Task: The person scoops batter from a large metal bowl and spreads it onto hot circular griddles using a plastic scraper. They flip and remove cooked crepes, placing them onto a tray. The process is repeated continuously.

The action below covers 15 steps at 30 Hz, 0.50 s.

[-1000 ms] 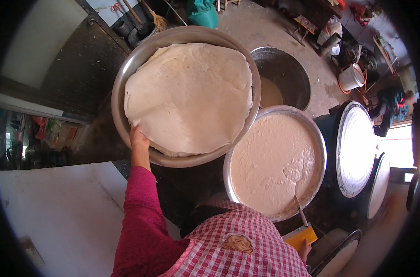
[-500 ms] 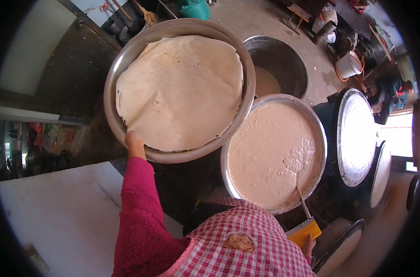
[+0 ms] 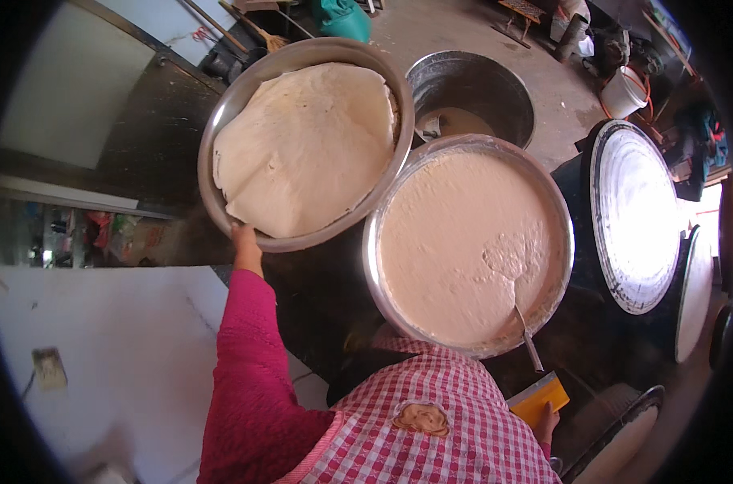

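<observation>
My left hand (image 3: 246,244) grips the near-left rim of a wide metal basin (image 3: 404,153), fingers closed on its edge. Inside the basin lie thin, pale round flatbreads (image 3: 310,145), the top one wrinkled near my hand. At the lower right, my right hand (image 3: 547,421) is closed around a flat yellow scraper (image 3: 537,398) with a pale edge; part of the hand is hidden behind it. Between them stands a large metal basin (image 3: 372,266) full of thick beige batter (image 3: 455,250). A ladle (image 3: 528,342) rests in the batter, its bowl sunk and its handle over the near rim.
Behind the batter stands a deep metal tub (image 3: 512,105) with some beige liquid at its bottom. Round griddles (image 3: 634,218) (image 3: 693,294) line the right side, and another griddle (image 3: 624,448) is at the lower right. A white tabletop (image 3: 116,339) lies at left; a person (image 3: 699,149) is at far right.
The basin of flatbreads has moved away from me, with my left hand still on its rim. The view has shifted slightly. My right hand still holds the scraper, now a little farther from the ladle handle.
</observation>
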Each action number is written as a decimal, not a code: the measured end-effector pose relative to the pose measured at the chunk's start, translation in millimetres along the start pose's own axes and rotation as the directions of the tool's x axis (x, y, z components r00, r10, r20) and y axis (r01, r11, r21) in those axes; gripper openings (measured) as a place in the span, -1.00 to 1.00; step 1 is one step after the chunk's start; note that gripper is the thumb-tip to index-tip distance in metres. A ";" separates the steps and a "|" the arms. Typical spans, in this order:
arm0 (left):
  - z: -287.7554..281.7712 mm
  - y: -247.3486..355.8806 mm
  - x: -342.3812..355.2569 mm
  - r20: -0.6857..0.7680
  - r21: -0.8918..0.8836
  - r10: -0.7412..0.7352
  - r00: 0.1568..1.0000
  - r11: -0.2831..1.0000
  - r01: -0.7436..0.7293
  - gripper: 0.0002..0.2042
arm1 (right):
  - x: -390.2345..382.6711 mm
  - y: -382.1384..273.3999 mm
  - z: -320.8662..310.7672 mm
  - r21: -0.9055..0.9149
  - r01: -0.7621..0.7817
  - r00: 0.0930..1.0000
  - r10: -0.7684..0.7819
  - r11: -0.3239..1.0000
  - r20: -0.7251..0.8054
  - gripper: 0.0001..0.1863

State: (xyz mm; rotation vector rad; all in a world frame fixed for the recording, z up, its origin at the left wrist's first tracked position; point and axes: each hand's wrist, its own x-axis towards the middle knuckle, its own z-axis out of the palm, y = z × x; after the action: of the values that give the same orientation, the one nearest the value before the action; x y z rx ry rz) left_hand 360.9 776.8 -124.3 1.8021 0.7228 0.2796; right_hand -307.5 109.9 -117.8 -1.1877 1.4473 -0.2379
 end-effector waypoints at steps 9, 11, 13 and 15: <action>23.3 31.3 -320.1 0.053 0.190 -0.381 0.923 0.911 0.366 -0.46 | 136.8 25.8 -59.5 0.023 0.081 0.993 -0.083 0.996 0.080 -0.64; 27.0 38.6 -344.2 0.059 0.215 -0.404 0.913 0.898 0.384 -0.41 | 153.4 15.6 -67.4 0.116 0.155 0.980 -0.168 0.981 0.110 -0.68; 26.8 46.8 -350.8 0.057 0.233 -0.380 0.923 0.904 0.358 -0.42 | 163.3 8.1 -78.6 0.083 0.148 0.985 -0.155 0.985 0.079 -0.68; 24.6 57.5 -346.9 0.071 0.222 -0.366 0.928 0.913 0.343 -0.44 | 169.3 9.9 -89.0 0.137 0.104 0.991 -0.115 0.985 0.071 -0.68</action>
State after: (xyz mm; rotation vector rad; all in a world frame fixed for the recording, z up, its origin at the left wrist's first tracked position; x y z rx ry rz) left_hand 120.9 538.6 -24.4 1.8207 1.0121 -0.1433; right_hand -351.5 -54.9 -204.9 -1.1559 1.2797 -0.3549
